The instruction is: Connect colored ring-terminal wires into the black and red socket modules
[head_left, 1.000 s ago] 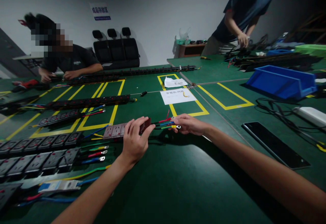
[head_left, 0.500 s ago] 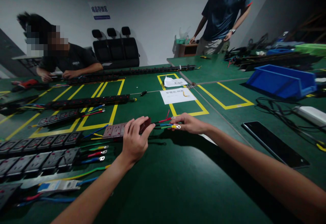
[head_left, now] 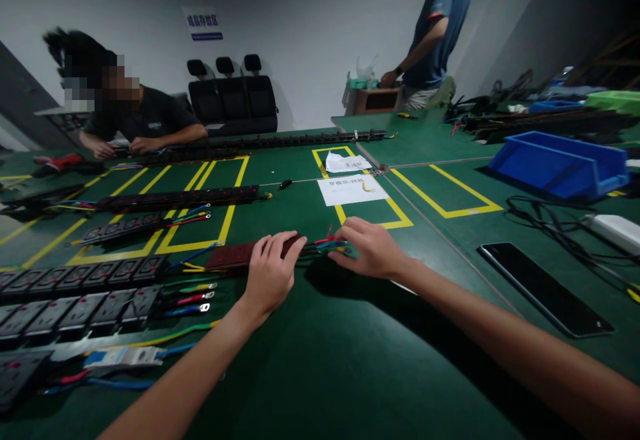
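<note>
A reddish-brown socket strip [head_left: 230, 256] lies near the middle of the green table [head_left: 280, 373]. My left hand [head_left: 273, 273] is wrapped over its right end, fingers on top. From that end run several coloured wires [head_left: 323, 247] with ring terminals. My right hand [head_left: 367, 248] is at the wire ends, its thumb and fingers closing around them; the exact grip is partly hidden. More wires, blue and yellow, leave the strip's left end. To the left lie rows of black socket strips [head_left: 85, 317] with wires ending in ring terminals.
Papers [head_left: 350, 190] lie beyond my hands. A phone [head_left: 545, 288], black cables [head_left: 540, 227] and a blue bin [head_left: 560, 163] are on the right. One person [head_left: 150, 117] sits at the far left; another [head_left: 440, 40] stands at the back beside a small cabinet [head_left: 375, 101].
The strip has tilted, so its sockets no longer show. My right hand has turned and its fingers now cover more of the wire ends. The standing person has turned sideways toward the cabinet.
</note>
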### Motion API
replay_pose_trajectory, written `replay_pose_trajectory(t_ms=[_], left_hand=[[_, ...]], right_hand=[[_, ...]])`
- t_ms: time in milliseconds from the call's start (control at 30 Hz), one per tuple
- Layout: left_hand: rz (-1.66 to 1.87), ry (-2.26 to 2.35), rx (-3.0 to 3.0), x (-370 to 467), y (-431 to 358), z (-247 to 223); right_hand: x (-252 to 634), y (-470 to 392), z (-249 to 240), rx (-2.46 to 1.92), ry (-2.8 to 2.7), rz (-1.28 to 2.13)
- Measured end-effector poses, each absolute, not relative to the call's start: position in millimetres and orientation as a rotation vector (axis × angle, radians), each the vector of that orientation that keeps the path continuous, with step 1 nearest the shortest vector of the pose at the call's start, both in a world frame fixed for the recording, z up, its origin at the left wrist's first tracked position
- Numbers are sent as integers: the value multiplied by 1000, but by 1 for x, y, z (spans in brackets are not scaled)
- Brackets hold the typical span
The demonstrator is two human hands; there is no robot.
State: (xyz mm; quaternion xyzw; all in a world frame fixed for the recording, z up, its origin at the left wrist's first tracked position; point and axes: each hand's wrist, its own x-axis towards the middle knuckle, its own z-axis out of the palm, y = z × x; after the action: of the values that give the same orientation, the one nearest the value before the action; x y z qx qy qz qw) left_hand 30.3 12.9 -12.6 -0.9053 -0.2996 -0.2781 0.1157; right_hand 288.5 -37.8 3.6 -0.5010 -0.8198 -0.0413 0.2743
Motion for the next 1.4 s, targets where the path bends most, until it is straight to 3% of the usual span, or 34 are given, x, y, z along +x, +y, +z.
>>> replay_pose_trajectory(t_ms=[233,567,967,1200,1400], left_hand=[[-750,-897,-2677,32,13,-13],[-683,-911,-2716,32,15,-13],[-679,-947,-2698,33,11,-11],[-661,-730,-2696,36,9,-8],[-639,-809,-2728,36,11,-11]], right_hand=[[264,-34,-14,-1445,-2325,-167],[254,-35,-22,-1557,-2051,97],[260,-34,-29,-1474,-2248,-128],[255,-37,-26,-1242,-2430,-375],[253,-37,-24,-1503,-2407,-329]])
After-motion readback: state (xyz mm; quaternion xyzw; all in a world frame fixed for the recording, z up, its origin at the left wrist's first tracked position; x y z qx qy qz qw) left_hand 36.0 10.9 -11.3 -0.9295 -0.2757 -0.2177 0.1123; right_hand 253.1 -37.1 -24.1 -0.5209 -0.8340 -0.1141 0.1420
